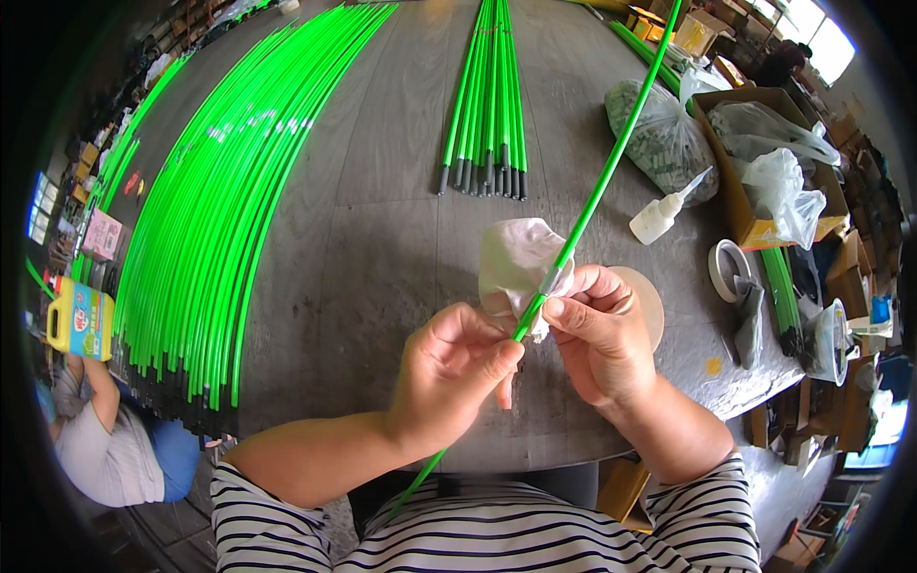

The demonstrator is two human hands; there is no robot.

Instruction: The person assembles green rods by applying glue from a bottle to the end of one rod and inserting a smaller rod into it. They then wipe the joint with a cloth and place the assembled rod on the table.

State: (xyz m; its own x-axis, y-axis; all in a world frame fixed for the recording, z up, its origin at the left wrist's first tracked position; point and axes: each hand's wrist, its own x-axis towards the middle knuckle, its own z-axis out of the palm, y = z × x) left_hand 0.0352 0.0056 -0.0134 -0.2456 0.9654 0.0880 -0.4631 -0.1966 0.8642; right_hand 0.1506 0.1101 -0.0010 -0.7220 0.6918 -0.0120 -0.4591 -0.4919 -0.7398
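Note:
A long bright green rod [611, 158] runs diagonally from the top right down toward my body. My left hand [454, 368] grips it near the lower part, thumb and fingers closed around it. My right hand [597, 329] pinches the rod just above, where a small grey sleeve [551, 279] sits on it, and also holds a crumpled white cloth [516, 258] behind the rod. Both hands are over the near edge of the grey table [382, 267].
A wide fan of green rods [220, 191] covers the table's left. A smaller bundle with dark tips [487, 115] lies at the top middle. A glue bottle [659, 215], tape roll [731, 267], bags and a cardboard box [755, 172] sit right. A person [105, 439] crouches lower left.

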